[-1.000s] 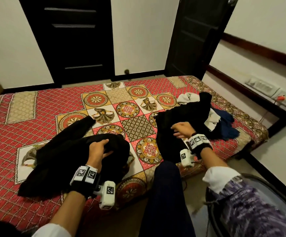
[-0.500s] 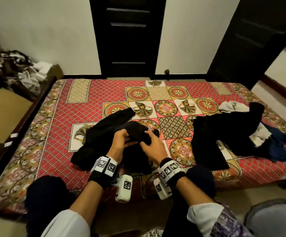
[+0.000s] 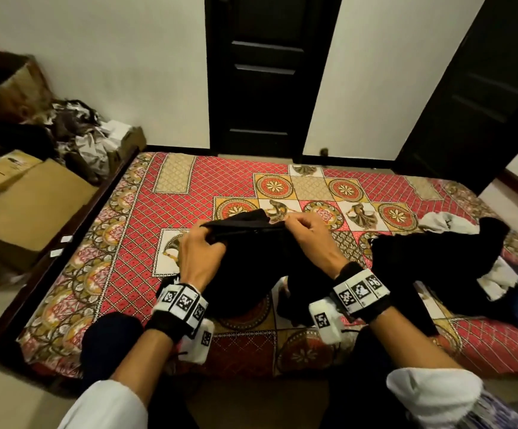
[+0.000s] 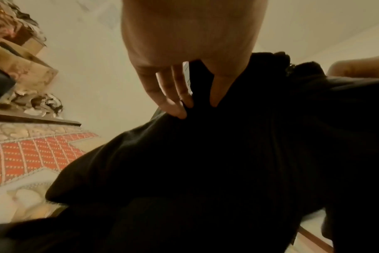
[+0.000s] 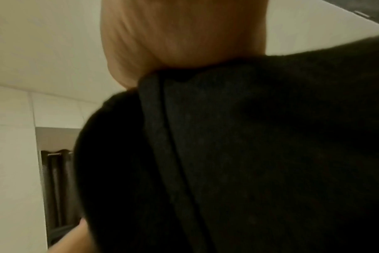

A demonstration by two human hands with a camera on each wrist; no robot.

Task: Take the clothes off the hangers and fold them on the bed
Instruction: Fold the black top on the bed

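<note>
Now mid-fold: L hand (image 3: pixel 201 258) & R hand (image 3: pixel 311 239) both pinch black top (image 3: pixel 251 261) by its far edge, lifted over bed (image 3: pixel 164 243) near front edge. Next prob. needs spreading it flat.

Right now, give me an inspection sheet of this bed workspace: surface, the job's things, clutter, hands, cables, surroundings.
Surface: bed under a red patterned bedspread, far half bare.
Job's things: black garment held up by its top edge above the bed's near side, the rest hanging down; pile of black, white and blue clothes heaped on the bed's right side. No hangers seen.
Clutter: nothing seen on the bed beyond the clothes.
Hands: left hand and right hand each pinch the garment's top edge, apart from each other.
Cables: nothing seen.
Surroundings: cardboard boxes and crumpled fabric left of the bed; dark door behind.
</note>
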